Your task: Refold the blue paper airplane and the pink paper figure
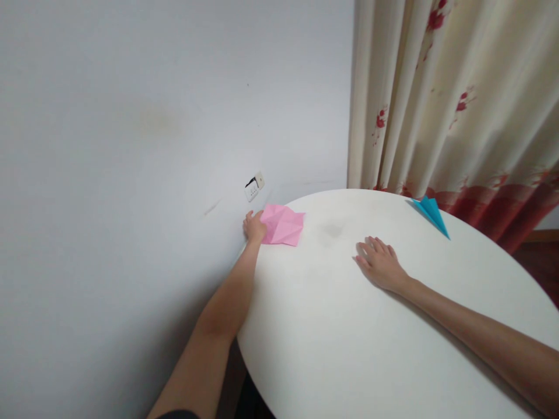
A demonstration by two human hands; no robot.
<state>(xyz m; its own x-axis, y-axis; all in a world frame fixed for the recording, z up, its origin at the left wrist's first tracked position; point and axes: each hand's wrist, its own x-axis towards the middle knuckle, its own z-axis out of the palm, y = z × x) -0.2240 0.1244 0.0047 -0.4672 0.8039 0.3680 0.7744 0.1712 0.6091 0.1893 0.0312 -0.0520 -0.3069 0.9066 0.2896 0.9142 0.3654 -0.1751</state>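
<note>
Our left hand (254, 227) grips the creased pink paper square (283, 224) at the round white table's (349, 326) far-left rim — our right hand (381, 265) rests flat, released, well apart.

The pink sheet (283, 224) at the far left edge looked like thin matt paper, creased into a grid of fold lines. The blue plane (431, 213) at the far right was also paper, matt, with sharp folded edges. The round table (349, 326) had a smooth white top with a faint satin sheen and a dull grey smudge near its far side. The wall (131, 174) looked matt, painted, slightly stained. The curtain (458, 99) was soft pleated cloth, cream with red print. The socket (254, 187) looked like plastic.
</note>
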